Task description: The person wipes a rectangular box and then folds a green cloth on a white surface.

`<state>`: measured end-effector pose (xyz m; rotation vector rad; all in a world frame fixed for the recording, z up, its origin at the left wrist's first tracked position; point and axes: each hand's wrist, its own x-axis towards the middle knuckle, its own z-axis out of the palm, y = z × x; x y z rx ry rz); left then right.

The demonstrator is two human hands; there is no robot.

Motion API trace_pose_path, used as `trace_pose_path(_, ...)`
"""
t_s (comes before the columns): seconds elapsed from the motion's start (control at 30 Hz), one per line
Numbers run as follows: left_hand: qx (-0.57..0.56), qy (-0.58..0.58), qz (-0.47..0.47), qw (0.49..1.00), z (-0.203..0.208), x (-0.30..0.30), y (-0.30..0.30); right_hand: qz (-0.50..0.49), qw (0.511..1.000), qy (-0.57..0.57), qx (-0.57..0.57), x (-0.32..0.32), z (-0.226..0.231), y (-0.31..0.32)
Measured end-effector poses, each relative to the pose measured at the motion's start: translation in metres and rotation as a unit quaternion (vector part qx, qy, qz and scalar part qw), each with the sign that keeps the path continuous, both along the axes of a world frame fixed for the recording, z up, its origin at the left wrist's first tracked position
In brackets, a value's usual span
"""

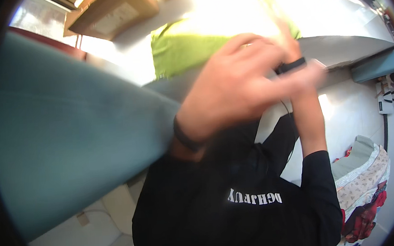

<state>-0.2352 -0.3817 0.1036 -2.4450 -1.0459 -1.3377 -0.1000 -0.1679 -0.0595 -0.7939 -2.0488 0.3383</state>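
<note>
My left hand (238, 85), with a black band at its wrist, is raised in the middle of the view. It is smeared by motion; one finger stretches toward the black wristband (293, 65) on my right arm and overlaps it in the picture. Whether the two touch, I cannot tell. My right hand (286, 35) reaches out over a bright green cloth (186, 47) on a white tabletop (334, 47). Glare washes out its fingers, and my left hand hides part of it. Nothing held shows in either hand.
A large, blurred teal surface (77, 128) fills the left side, close by. Beyond it a cardboard box (114, 16) stands at the upper left. Folded, patterned fabrics (361, 179) are piled low on the right, below a teal bar (382, 63). A thin dark cord (291, 136) hangs near my right forearm.
</note>
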Motion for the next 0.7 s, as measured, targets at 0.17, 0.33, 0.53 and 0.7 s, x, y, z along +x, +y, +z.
trace_pose_path(0.17,0.080,-0.024,-0.152,0.985,0.015,0.022,-0.028,-0.043,0.997,-0.063,0.009,0.003,0.011,-0.018)
trace_pose_path(0.33,0.101,-0.038,-0.211,0.971,0.010,0.035,-0.035,-0.047,0.995,-0.082,0.012,0.003,0.005,-0.025)
trace_pose_path(0.53,0.106,-0.042,-0.230,0.967,0.006,0.045,-0.032,-0.040,0.995,-0.090,0.035,-0.005,0.010,-0.043)
trace_pose_path(0.7,0.107,-0.043,-0.235,0.965,0.004,0.051,-0.028,-0.040,0.994,-0.093,0.042,-0.003,0.015,-0.034)
